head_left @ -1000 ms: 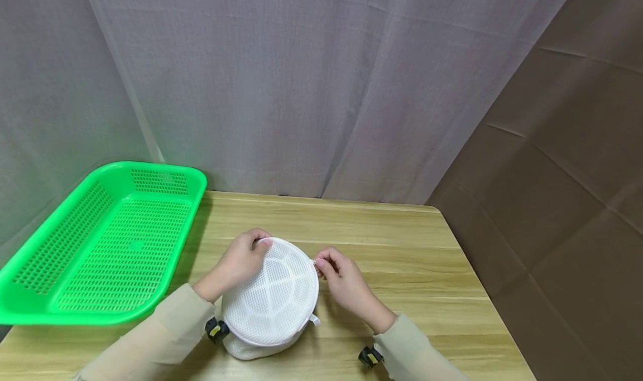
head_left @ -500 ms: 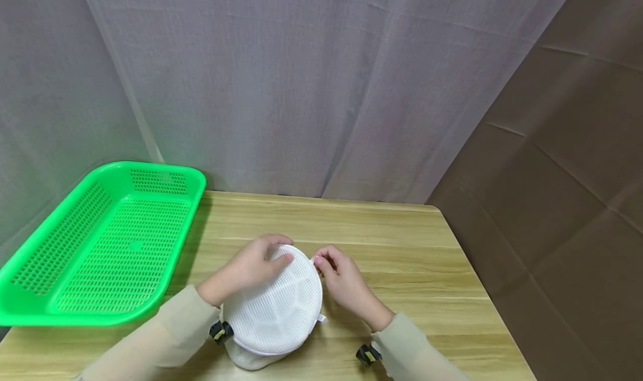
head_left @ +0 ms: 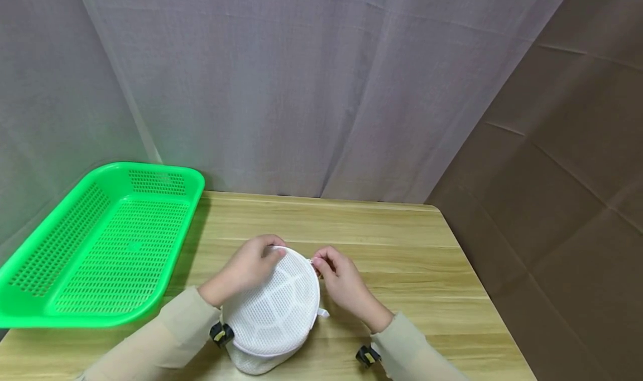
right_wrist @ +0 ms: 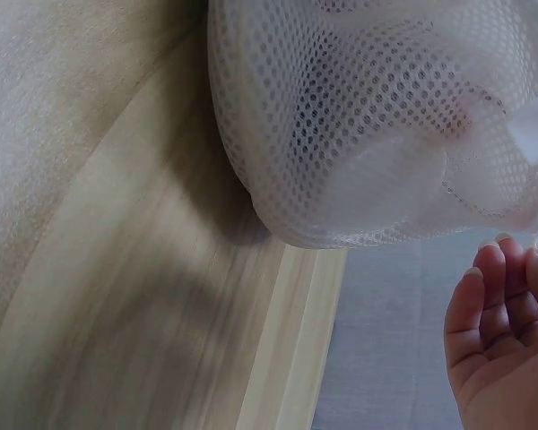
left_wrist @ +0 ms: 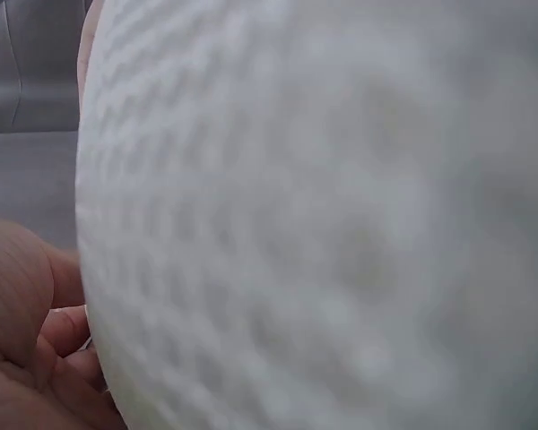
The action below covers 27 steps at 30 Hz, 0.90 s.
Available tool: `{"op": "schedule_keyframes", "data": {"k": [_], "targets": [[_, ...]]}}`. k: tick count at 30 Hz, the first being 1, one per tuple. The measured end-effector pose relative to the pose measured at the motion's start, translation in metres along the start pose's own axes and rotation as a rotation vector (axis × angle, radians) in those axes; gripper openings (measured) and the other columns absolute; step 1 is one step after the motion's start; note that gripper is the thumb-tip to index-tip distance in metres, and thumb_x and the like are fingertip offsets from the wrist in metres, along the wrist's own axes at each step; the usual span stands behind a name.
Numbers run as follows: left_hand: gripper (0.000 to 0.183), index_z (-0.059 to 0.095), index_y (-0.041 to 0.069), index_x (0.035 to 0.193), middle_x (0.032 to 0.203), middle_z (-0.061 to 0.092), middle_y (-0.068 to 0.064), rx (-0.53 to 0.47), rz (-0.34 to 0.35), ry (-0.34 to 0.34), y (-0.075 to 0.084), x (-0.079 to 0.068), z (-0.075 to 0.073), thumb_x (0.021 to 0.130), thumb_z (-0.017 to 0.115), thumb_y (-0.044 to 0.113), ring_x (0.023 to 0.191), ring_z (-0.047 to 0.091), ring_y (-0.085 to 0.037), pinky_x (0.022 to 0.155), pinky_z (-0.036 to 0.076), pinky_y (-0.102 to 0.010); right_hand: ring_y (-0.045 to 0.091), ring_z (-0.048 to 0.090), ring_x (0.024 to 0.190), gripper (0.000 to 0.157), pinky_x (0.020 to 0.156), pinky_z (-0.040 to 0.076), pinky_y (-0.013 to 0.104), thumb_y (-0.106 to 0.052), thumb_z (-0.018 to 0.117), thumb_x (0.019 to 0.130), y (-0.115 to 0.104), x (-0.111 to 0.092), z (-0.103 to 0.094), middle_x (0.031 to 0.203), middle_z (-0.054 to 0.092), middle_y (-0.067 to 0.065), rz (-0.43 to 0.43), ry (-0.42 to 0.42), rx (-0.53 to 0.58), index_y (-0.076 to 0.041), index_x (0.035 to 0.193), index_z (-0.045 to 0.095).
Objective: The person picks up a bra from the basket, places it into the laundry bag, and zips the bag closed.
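A white round mesh laundry bag (head_left: 275,317) stands tilted on the table, its flat circular top facing up toward me in the head view. My left hand (head_left: 251,268) grips the far left of its rim, thumb over the top and fingers behind the edge. At the rim's far right, my right hand (head_left: 345,286) pinches the small zipper pull between thumb and forefinger. A white fabric tab (head_left: 323,312) sticks out lower on the right side. The mesh bag (left_wrist: 251,215) fills most of the left wrist view, blurred. In the right wrist view the mesh wall (right_wrist: 368,116) is see-through.
A large green plastic basket (head_left: 193,213) with slotted walls stands at the left of the wooden table (head_left: 382,230). Grey curtain (head_left: 281,91) hangs behind the table, and a brown cloth wall (head_left: 562,202) rises along its right side.
My left hand has shifted right along the rim, and the mesh bag has moved slightly toward me. My right hand stays at the zipper pull, nearly still.
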<state>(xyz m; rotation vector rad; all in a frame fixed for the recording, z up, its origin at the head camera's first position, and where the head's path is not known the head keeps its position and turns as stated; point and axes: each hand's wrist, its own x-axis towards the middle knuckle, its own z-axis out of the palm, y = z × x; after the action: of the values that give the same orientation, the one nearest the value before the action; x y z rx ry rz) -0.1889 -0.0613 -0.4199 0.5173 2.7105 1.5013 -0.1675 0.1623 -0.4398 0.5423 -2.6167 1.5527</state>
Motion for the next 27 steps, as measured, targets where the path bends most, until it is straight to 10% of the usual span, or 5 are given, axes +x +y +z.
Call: {"op": "schedule_keyframes", "data": {"k": [27], "targets": [[0.018,0.068,0.003,0.107,0.099,0.066,-0.006,-0.266,-0.172,0.027,-0.008,0.005,-0.015,0.097,0.056,0.013,0.09,0.057,-0.018,0.078,0.047,-0.032,0.037,0.06,0.082,0.009,0.07,0.052,0.032,-0.002,0.052,0.099,-0.039,-0.009,-0.004,0.082,0.061,0.01,0.03,-0.004,-0.01,-0.001,0.093,0.059]]}}
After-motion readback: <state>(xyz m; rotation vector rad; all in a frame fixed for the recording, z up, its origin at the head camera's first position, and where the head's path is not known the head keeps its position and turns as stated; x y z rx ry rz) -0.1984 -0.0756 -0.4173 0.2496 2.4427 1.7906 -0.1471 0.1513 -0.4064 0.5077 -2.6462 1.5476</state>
